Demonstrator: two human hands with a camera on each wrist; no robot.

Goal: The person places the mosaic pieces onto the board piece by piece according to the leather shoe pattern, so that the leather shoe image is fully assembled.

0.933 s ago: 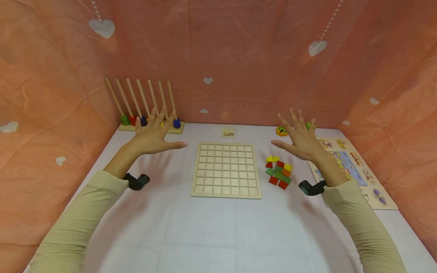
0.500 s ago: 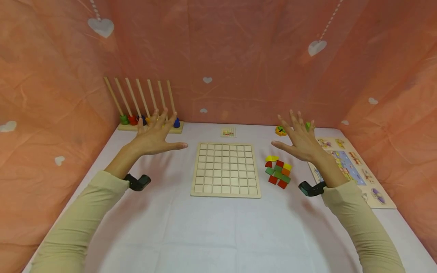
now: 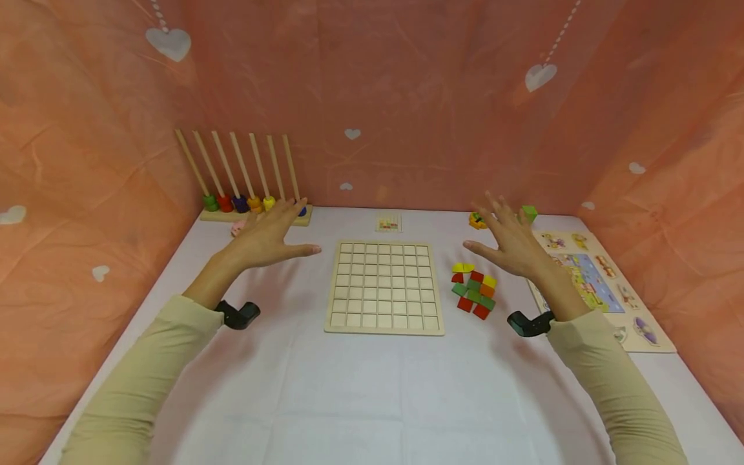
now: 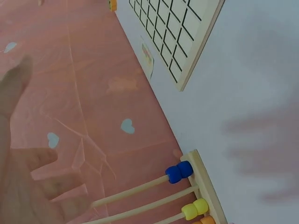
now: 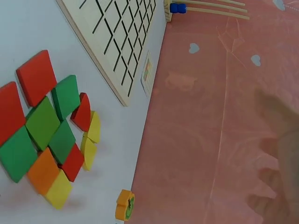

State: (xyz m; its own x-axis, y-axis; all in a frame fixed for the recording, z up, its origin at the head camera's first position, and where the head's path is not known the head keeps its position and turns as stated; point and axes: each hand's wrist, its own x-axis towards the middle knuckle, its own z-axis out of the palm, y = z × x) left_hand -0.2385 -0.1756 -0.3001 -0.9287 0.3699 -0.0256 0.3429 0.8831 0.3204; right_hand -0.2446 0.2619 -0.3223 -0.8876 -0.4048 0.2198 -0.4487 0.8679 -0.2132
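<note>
My left hand (image 3: 264, 239) hovers above the table with its fingers extended and thumb pointing inward, holding nothing. Behind it stands a wooden peg stacker (image 3: 206, 215) with coloured beads; a pink bead (image 3: 237, 227) shows beside the fingers. Over the right side my right hand (image 3: 514, 245) is likewise raised, thumb out and nothing held. Nearest to it lie several flat wooden tiles (image 3: 473, 296) in red, green, yellow and orange. Between the hands rests a wooden grid board (image 3: 383, 334), its squares bare. The right wrist view shows the tiles (image 5: 42, 122) apart from the fingers.
A small pattern card (image 3: 389, 224) lies behind the board. At the back right are a yellow-orange toy piece (image 3: 478, 220) and a green block (image 3: 529, 214). A picture puzzle board (image 3: 651, 345) lies partly under the right forearm. Pink cloth (image 3: 407, 97) walls surround the table.
The left hand's fingers have tipped downward, uncovering more beads and the pink bead. The right hand's fingers have dipped slightly too, showing more of the green block. The table items have stayed put.
</note>
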